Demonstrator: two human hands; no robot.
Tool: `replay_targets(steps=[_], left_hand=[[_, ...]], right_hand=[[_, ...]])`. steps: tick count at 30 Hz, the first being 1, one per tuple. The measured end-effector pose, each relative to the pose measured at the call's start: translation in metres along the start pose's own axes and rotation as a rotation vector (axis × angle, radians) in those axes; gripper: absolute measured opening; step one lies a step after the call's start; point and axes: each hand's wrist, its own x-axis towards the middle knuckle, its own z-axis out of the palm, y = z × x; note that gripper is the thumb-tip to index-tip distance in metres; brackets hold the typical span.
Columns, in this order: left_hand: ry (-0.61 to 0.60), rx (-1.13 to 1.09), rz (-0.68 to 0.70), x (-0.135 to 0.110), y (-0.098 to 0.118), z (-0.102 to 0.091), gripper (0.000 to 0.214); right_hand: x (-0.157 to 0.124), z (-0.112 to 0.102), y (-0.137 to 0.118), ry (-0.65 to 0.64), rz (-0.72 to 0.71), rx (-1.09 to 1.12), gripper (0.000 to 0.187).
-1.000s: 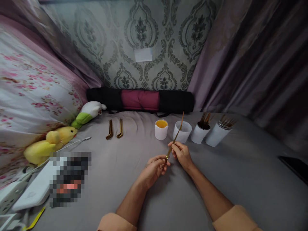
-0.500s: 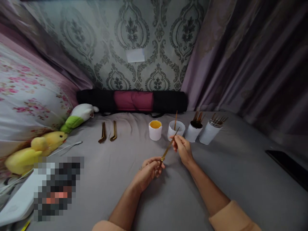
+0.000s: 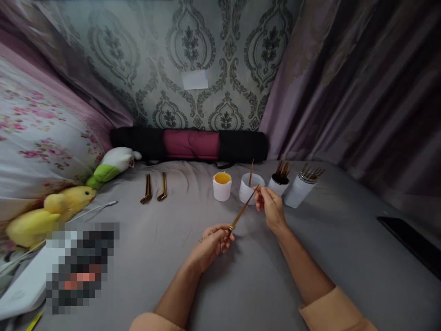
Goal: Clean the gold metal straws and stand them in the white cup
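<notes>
Fingers [image 3: 221, 236] of the left hand [image 3: 211, 248] pinch the lower end of a slim, golden-brown, tapered stick [image 3: 242, 210] with a shiny gold-coloured band, nearer the person than a short white cylindrical pot [image 3: 222, 191] with an orange-yellow inside. From that pinch the stick slants upward and away, its narrow end to the right of the yellow-filled pot, where the right hand [image 3: 271, 205] meets it; those fingers are curled at the tip, but whether they grip it or merely touch it I cannot tell. Just right of the same pot is a wide, white, round tub [image 3: 244, 194] with a thin brown stick [image 3: 251, 168] standing in it. Further right of the pot come a white, dark-mouthed cylinder [image 3: 283, 189] full of brown sticks and a tilted white jar [image 3: 298, 192] with a metallic rim, holding more. Left of the pot, two bundles of bent, dark-gold rods [image 3: 148, 188] lie side by side on grey, creased cloth [image 3: 234, 294]. Behind the pot lies a long black-and-maroon fabric roll [image 3: 192, 143].
</notes>
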Motion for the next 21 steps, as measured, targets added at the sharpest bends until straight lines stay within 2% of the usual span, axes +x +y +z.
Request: replay_targets(steps=[8, 21], left_hand=[[-0.003, 0.003, -0.005, 0.001, 0.000, 0.000, 0.025], [0.014, -0.038, 0.002, 0.001, 0.000, -0.003, 0.026]], right_hand=[[0.006, -0.005, -0.011, -0.036, 0.032, -0.013, 0.034], [0.010, -0.007, -0.037, -0.078, -0.035, -0.187, 0.031]])
